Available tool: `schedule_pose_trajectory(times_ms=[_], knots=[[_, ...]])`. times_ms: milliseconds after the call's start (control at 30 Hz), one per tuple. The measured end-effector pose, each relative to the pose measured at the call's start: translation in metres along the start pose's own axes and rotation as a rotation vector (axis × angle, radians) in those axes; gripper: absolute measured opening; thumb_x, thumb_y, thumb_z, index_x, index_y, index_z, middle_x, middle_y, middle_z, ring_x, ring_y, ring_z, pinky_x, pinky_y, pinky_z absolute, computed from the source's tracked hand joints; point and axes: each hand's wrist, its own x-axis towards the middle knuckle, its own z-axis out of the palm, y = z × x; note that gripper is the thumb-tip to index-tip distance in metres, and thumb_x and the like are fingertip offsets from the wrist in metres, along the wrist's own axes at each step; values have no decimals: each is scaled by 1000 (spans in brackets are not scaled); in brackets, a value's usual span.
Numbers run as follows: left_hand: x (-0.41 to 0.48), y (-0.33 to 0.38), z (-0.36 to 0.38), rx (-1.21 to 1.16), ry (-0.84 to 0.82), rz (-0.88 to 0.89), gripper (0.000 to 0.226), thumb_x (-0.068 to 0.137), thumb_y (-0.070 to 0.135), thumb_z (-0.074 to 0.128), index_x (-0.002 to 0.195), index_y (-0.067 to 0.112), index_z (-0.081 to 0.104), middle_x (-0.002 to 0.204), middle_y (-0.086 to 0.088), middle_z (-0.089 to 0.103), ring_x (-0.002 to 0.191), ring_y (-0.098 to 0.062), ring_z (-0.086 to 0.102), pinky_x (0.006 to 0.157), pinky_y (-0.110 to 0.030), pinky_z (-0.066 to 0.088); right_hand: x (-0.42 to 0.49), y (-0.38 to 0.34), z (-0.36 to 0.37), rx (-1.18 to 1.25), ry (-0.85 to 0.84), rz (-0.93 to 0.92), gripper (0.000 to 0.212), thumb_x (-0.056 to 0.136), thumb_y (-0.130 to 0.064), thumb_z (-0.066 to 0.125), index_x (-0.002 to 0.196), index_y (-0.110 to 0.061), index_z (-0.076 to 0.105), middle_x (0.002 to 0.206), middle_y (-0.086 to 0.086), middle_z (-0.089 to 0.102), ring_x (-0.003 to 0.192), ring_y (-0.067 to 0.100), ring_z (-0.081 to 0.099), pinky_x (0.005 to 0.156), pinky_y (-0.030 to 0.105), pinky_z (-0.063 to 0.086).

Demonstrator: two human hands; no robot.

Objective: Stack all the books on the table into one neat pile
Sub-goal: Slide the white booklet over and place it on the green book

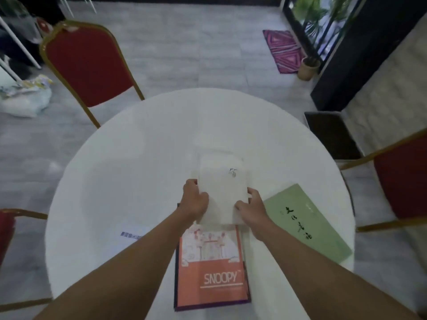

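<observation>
both grips are on the white book [223, 190], near the middle of the table [138, 158]. left grip [195, 199] is curled round its left edge, right grip [250, 206] round its right edge, both at the near end, thumbs on top of the cover. so each grip is closed on that one book. its near edge overlaps the far end of the orange snoopy book [211, 269]; we cannot tell if it's lifted or resting there.

the snoopy book lies flat just below the grips, between our forearms, on top of a dark purple cover [176, 273] that shows along its left and near edges. the green book [305, 222] lies flat at an angle just right of the right grip, not touching it, close to the table's right rim.

count: 1 white, 1 orange, 1 purple under it, 1 green. also 1 white item with blue print [132, 234] left of the left forearm, partly hidden, so we cannot tell if it's a book. faint pale outline just beyond the white book, unclear.

3 red chairs round the table: far left [87, 65], right [399, 181], near left [5, 232].
</observation>
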Motion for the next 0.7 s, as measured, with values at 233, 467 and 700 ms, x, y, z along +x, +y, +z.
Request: schedule_pose_trajectory(times_ms=[233, 467, 700], knots=[[-36, -8, 119, 249, -248, 91, 43, 88, 2, 51, 130, -9, 44, 132, -23, 49, 124, -33, 50, 104, -38, 45, -12, 48, -113, -208, 257, 21, 45, 86, -10, 52, 130, -16, 47, 122, 8, 61, 105, 28, 60, 93, 45, 51], [-66, -7, 204, 479, -422, 50, 62, 96, 20, 51, 143, -9, 23, 144, -23, 31, 134, -32, 38, 102, -25, 35, 0, 83, -186, -624, 392, 68, 50, 88, -40, 63, 132, -21, 51, 137, 12, 43, 127, 34, 40, 106, 45, 38], [-62, 4, 218, 440, -391, -68, 79, 94, 23, 57, 148, -8, 9, 146, -21, 19, 127, -35, 45, 104, -34, 46, 10, 87, -199, -683, 343, 56, 49, 84, -50, 62, 125, -25, 49, 126, 6, 54, 118, 31, 48, 98, 46, 39]])
